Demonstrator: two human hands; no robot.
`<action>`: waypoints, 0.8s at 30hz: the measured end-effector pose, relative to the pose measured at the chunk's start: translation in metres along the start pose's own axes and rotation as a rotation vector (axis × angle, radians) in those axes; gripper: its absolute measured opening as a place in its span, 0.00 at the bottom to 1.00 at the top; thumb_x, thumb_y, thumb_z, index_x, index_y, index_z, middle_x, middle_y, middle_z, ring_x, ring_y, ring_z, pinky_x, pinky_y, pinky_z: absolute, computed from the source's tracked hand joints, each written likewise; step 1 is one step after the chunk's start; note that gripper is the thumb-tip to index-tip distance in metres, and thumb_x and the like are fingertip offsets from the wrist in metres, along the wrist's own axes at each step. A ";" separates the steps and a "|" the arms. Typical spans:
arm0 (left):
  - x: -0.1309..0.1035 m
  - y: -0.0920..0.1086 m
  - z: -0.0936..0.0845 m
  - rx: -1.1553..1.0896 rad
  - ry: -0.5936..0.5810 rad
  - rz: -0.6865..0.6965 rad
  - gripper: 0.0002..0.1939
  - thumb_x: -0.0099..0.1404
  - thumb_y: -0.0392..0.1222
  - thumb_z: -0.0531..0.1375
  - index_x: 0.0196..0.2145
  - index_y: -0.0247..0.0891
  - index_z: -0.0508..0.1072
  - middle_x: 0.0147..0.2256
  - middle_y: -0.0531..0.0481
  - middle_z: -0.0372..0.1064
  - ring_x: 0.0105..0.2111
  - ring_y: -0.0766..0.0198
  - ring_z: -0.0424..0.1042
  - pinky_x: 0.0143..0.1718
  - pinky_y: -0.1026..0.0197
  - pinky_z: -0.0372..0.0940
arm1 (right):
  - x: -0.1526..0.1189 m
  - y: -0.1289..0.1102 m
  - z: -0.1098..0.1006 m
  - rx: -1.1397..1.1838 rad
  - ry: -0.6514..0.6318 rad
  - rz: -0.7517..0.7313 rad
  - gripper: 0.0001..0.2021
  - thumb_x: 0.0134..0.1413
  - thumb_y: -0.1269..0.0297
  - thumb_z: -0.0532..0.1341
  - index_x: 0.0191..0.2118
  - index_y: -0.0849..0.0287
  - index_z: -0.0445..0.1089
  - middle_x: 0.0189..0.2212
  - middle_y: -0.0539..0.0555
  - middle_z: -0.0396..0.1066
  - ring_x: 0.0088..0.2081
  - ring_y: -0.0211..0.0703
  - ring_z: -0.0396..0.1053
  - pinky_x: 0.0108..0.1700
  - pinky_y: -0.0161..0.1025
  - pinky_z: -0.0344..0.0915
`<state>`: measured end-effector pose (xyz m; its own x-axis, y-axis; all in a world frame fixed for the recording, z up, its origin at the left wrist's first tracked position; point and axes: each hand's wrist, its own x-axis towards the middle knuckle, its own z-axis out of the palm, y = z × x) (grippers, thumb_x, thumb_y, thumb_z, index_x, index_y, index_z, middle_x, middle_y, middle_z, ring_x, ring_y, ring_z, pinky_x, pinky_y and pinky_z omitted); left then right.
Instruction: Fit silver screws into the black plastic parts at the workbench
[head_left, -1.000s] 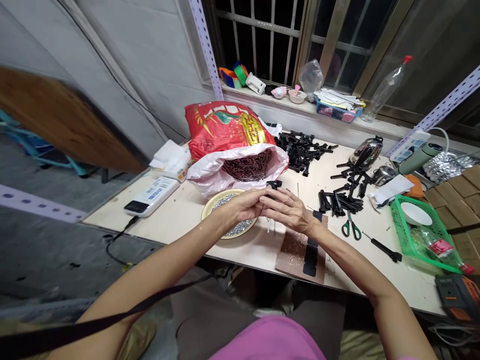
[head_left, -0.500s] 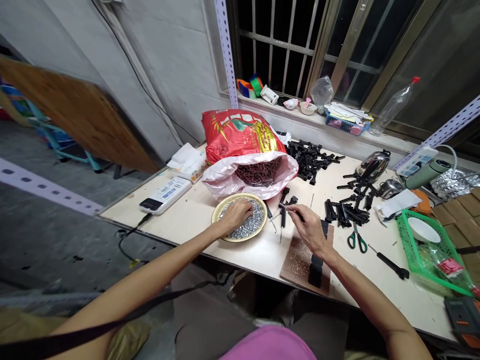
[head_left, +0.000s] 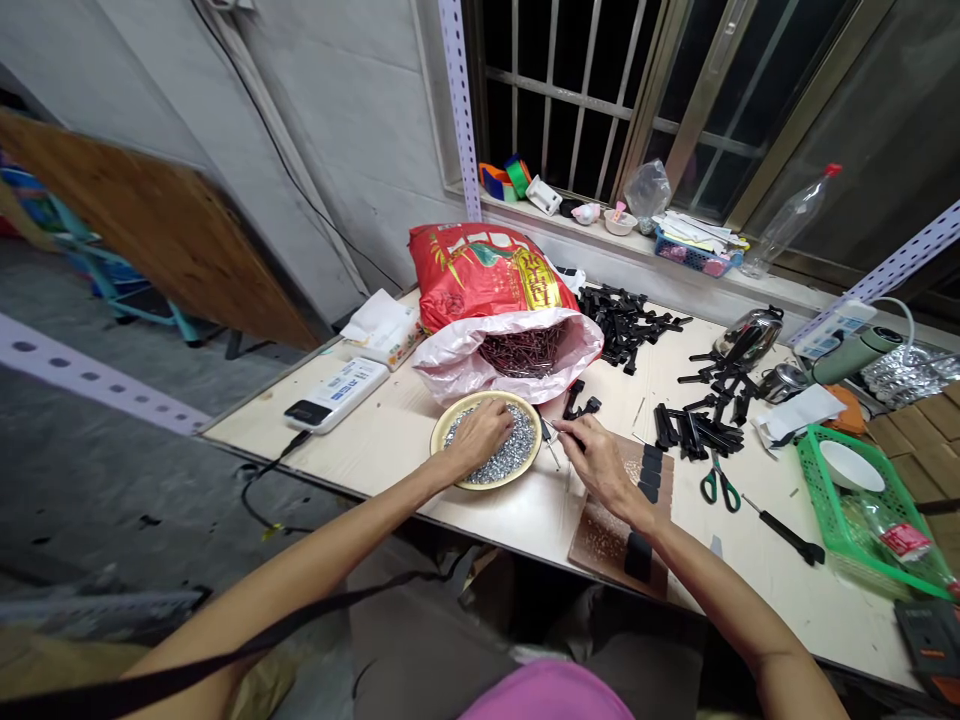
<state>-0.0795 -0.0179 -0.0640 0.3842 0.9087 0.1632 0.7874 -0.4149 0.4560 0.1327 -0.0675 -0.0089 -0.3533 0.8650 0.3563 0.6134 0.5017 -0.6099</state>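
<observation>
While the left hand (head_left: pixel 480 437) rests palm down in the dish (head_left: pixel 450 470), its fingers curled into the heap of small silver bits (head_left: pixel 514 455), the right hand (head_left: pixel 596 458) sits just beside the dish rim, fingertips pinched on a thin metal pin (head_left: pixel 551 437) that is too small to make out clearly. Both hands lie over a pale plywood table (head_left: pixel 405 430) set against a grey wall under a barred window (head_left: pixel 570 95). Just beyond the hands, a white-lined red sack (head_left: pixel 484 275) gapes open, full of dark reddish nails (head_left: pixel 525 350). A black clip (head_left: pixel 580 402) lies between the sack and the right hand. Under the right wrist is a brown board (head_left: pixel 600 535) with black strips on it. Further right of that hand lie black parts (head_left: pixel 694 428), green-handled scissors (head_left: pixel 718 484), a screwdriver (head_left: pixel 784 530) and a green basket (head_left: pixel 825 500). More black parts are heaped beyond the sack (head_left: pixel 622 320), near a kettle (head_left: pixel 746 335). Left of the left hand, a white scale (head_left: pixel 337 390) and a tissue pack (head_left: pixel 382 325) sit near the table edge. A brown panel (head_left: pixel 150 230) leans on the wall far left, above a grey concrete floor (head_left: pixel 112 480).
</observation>
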 end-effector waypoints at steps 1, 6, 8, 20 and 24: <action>0.000 0.000 -0.002 -0.091 0.038 -0.033 0.11 0.61 0.38 0.53 0.26 0.36 0.72 0.35 0.41 0.71 0.41 0.52 0.68 0.44 0.51 0.62 | 0.001 0.000 0.002 -0.005 -0.012 0.005 0.13 0.61 0.69 0.54 0.46 0.56 0.73 0.31 0.52 0.65 0.33 0.39 0.67 0.36 0.35 0.66; -0.006 0.009 -0.015 -0.838 0.139 -0.353 0.13 0.53 0.50 0.62 0.26 0.37 0.74 0.27 0.48 0.72 0.30 0.59 0.70 0.34 0.58 0.65 | 0.008 -0.003 0.015 -0.032 -0.092 0.000 0.16 0.60 0.72 0.54 0.50 0.54 0.72 0.30 0.51 0.62 0.31 0.37 0.65 0.34 0.34 0.66; -0.009 0.017 -0.020 -1.051 0.158 -0.435 0.17 0.47 0.54 0.65 0.26 0.36 0.75 0.25 0.50 0.72 0.27 0.62 0.69 0.30 0.60 0.64 | 0.011 -0.004 0.021 -0.041 -0.104 -0.020 0.18 0.60 0.73 0.53 0.51 0.54 0.71 0.29 0.50 0.60 0.31 0.38 0.64 0.34 0.34 0.66; -0.014 0.044 -0.034 -1.319 0.181 -0.434 0.18 0.43 0.51 0.70 0.26 0.34 0.74 0.23 0.52 0.72 0.25 0.65 0.70 0.33 0.60 0.67 | 0.015 -0.007 0.026 -0.029 -0.070 -0.056 0.20 0.59 0.75 0.53 0.54 0.53 0.69 0.29 0.50 0.58 0.32 0.38 0.62 0.35 0.35 0.65; -0.013 0.048 -0.033 -1.316 0.182 -0.416 0.19 0.43 0.52 0.69 0.25 0.35 0.73 0.22 0.52 0.71 0.25 0.65 0.70 0.33 0.60 0.67 | 0.014 -0.007 0.026 -0.008 -0.058 -0.039 0.20 0.59 0.75 0.52 0.54 0.53 0.69 0.28 0.50 0.57 0.32 0.39 0.62 0.36 0.35 0.65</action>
<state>-0.0628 -0.0476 -0.0154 0.0889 0.9885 -0.1225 -0.2386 0.1406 0.9609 0.1050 -0.0590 -0.0175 -0.4172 0.8435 0.3383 0.6036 0.5355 -0.5907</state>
